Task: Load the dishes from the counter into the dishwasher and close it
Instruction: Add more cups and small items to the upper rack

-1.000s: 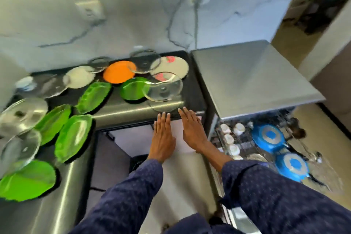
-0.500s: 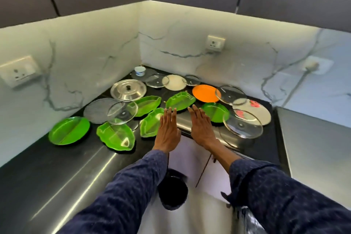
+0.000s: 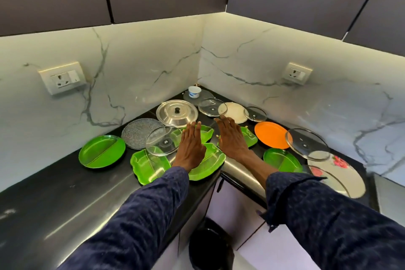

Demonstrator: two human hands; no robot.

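Observation:
Dishes crowd the corner of the black counter (image 3: pixel 54 208). My left hand (image 3: pixel 191 146) is flat, palm down, above a green leaf-shaped plate (image 3: pixel 211 161). My right hand (image 3: pixel 232 138) is flat and empty over another green plate (image 3: pixel 248 138). Neither hand holds anything. Around them lie a round green divided plate (image 3: pixel 102 154), a green tray (image 3: pixel 149 165), a steel lid (image 3: pixel 177 112), an orange plate (image 3: pixel 271 135), several glass lids (image 3: pixel 308 143) and a flowered plate (image 3: pixel 341 173). The dishwasher is out of view.
A white cup (image 3: pixel 194 91) stands in the far corner on a grey disc. A speckled grey plate (image 3: pixel 140 132) and a cream plate (image 3: pixel 234 112) lie behind my hands. Wall sockets (image 3: pixel 62 78) sit on the marble backsplash. A black bin (image 3: pixel 210 250) stands on the floor below.
My view swung left from the open dishwasher to the counter corner. Both hands moved forward, from the counter's front edge to above the green plates.

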